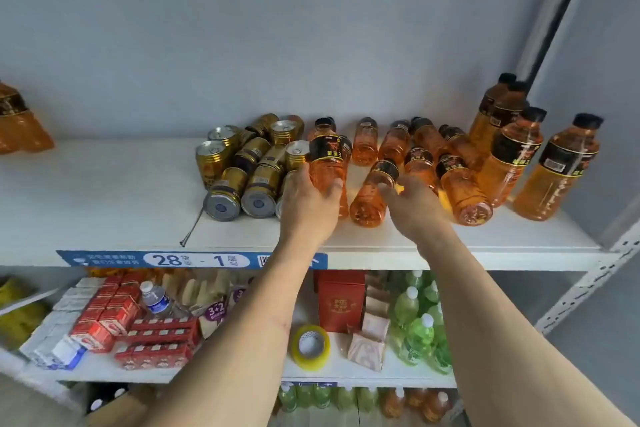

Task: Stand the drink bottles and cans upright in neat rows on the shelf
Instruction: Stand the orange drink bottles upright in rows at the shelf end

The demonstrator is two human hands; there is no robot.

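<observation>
On the white shelf (pixel 104 191), my left hand (pixel 308 204) grips an upright orange drink bottle (pixel 327 156) with a black label and black cap. My right hand (pixel 412 204) has its fingers around the neck end of a lying orange bottle (pixel 369 201); the grip is partly hidden by the hand. Several more orange bottles (pixel 460 187) lie on their sides behind and to the right. Several bottles stand upright at the far right (pixel 550 170). A heap of gold cans (pixel 249 166) lies left of my left hand, some upright, some on their sides.
The shelf's left half is bare apart from bottles at the far left edge (pixel 17 125). A blue label strip (pixel 194 259) runs along the shelf front. Below are red cartons (pixel 114 315), a tape roll (pixel 310 347), a red box (pixel 341 302) and green bottles (pixel 419 326). A metal upright (pixel 588 291) bounds the right.
</observation>
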